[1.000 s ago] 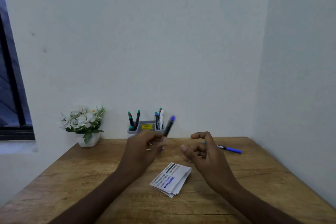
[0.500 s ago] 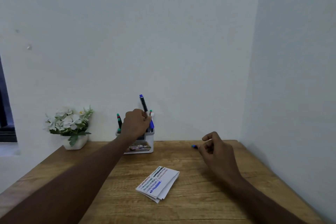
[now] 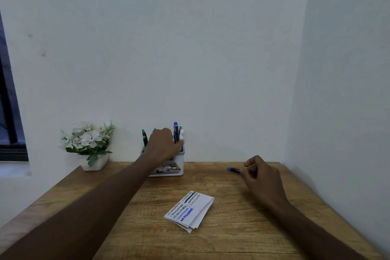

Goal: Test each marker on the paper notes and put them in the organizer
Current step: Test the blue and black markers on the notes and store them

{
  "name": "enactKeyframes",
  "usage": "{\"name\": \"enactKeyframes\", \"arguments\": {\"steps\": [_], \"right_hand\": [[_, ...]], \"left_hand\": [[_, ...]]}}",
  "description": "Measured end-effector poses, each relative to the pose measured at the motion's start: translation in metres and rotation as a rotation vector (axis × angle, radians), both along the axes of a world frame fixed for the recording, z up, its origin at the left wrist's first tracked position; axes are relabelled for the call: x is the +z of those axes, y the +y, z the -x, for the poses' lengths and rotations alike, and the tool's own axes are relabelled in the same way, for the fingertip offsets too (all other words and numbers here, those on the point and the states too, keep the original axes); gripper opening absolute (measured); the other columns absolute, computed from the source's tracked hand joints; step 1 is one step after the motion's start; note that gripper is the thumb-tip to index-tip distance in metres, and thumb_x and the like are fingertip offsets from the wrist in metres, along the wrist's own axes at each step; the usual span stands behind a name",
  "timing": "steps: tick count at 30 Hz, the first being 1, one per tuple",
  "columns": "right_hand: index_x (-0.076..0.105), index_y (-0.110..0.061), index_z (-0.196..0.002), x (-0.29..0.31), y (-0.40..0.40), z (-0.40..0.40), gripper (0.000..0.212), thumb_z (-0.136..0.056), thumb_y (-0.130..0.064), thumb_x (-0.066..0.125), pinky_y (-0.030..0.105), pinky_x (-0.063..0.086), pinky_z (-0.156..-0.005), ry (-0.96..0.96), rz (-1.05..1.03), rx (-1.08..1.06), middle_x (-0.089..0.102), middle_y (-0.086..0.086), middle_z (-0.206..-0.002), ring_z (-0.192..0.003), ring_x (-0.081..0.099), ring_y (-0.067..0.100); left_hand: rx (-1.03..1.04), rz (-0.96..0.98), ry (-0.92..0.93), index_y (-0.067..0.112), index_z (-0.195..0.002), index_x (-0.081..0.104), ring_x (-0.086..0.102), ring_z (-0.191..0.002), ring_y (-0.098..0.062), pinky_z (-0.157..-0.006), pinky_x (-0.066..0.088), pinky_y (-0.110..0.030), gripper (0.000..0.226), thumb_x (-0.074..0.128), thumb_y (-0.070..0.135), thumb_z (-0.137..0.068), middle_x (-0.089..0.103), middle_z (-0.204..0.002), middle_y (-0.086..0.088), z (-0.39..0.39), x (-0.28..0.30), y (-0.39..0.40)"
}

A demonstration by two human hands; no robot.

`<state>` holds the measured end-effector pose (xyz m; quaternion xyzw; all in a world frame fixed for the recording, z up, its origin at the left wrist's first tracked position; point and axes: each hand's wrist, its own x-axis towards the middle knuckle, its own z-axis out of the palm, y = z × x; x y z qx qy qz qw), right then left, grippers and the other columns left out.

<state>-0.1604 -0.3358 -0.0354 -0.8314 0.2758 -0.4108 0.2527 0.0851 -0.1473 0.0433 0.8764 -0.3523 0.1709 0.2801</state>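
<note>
The wooden worktop (image 3: 232, 236) fills the lower part of the view, pushed into the corner of two pale walls. The left arm stretches across it to the far edge, where the left hand (image 3: 163, 145) is raised over the white organizer (image 3: 178, 164) standing against the back wall. That hand's fingers are curled round the dark barrel of a blue-capped marker (image 3: 176, 132), which stands upright in the right part of the organizer, its cap rising above the knuckles; the grip sits low on the barrel, just at the organizer's rim. More markers show in the organizer: green- and red-capped ones (image 3: 144, 138) to the left of the hand and a white-bodied one (image 3: 182, 134) just right of the held marker. A white pot of pale flowers (image 3: 88, 143) sits on the worktop's far left corner, well apart from the organizer. Nearer the middle, a folded stack of paper notes (image 3: 191, 210) lies flat, its top sheet covered with coloured scribble lines, touched by neither hand. The right hand (image 3: 261, 177) is low over the worktop on the right, fingers curled in; at their tips lies another marker (image 3: 233, 169) with a blue-green end pointing left, its other end hidden behind the fingers, so whether they pinch it or only touch it cannot be told.
</note>
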Motion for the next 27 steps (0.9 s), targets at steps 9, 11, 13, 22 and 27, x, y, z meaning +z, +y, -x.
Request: {"name": "enactKeyframes", "arguments": {"steps": [9, 11, 13, 22, 27], "right_hand": [[0.064, -0.016, -0.143, -0.002, -0.014, 0.001, 0.04, -0.104, -0.022, 0.061, 0.04, 0.048, -0.111, 0.404, 0.208, -0.155, 0.067, 0.007, -0.141, -0.131, 0.058, 0.03], [0.058, -0.019, -0.147, -0.005, -0.014, 0.002, 0.042, -0.105, -0.024, 0.055, 0.039, 0.048, -0.108, 0.538, 0.221, -0.163, 0.06, 0.006, -0.147, -0.133, 0.054, 0.032], [0.061, -0.02, -0.142, -0.004, -0.013, 0.004, 0.037, -0.106, -0.024, 0.051, 0.039, 0.051, -0.103, 0.624, 0.247, -0.163, 0.064, 0.006, -0.14, -0.127, 0.058, 0.03], [0.069, -0.021, -0.133, 0.014, 0.013, 0.009, 0.032, -0.103, -0.013, 0.063, 0.038, 0.056, -0.101, 0.543, 0.303, -0.027, 0.075, 0.003, -0.127, -0.12, 0.066, 0.022], [0.073, -0.02, -0.128, 0.019, 0.056, 0.002, 0.027, -0.103, -0.011, 0.067, 0.011, 0.046, -0.073, 0.16, 0.318, 0.158, 0.067, -0.003, -0.104, -0.085, 0.065, 0.008]], "left_hand": [[-0.177, 0.221, -0.203, 0.018, -0.125, 0.061, 0.056, -0.109, -0.015, -0.088, 0.052, -0.033, 0.038, 0.075, 0.033, -0.093, 0.059, -0.118, 0.002, 0.054, -0.036, 0.061], [-0.226, 0.11, -0.162, 0.027, -0.123, 0.059, 0.054, -0.108, -0.007, -0.085, 0.051, -0.028, 0.036, 0.074, 0.038, -0.093, 0.058, -0.119, 0.011, 0.074, -0.056, 0.074], [-0.267, -0.006, -0.09, 0.037, -0.125, 0.055, 0.052, -0.107, 0.001, -0.088, 0.049, -0.022, 0.036, 0.069, 0.046, -0.094, 0.055, -0.122, 0.019, 0.091, -0.072, 0.084], [-0.425, -0.123, 0.001, 0.041, -0.117, 0.059, 0.054, -0.104, 0.001, -0.083, 0.05, -0.019, 0.021, 0.064, 0.048, -0.098, 0.059, -0.118, 0.024, 0.094, -0.08, 0.091], [-0.474, -0.018, 0.023, 0.042, -0.12, 0.058, 0.056, -0.102, 0.005, -0.08, 0.051, -0.022, 0.024, 0.064, 0.047, -0.097, 0.06, -0.111, 0.026, 0.089, -0.087, 0.093]]}}
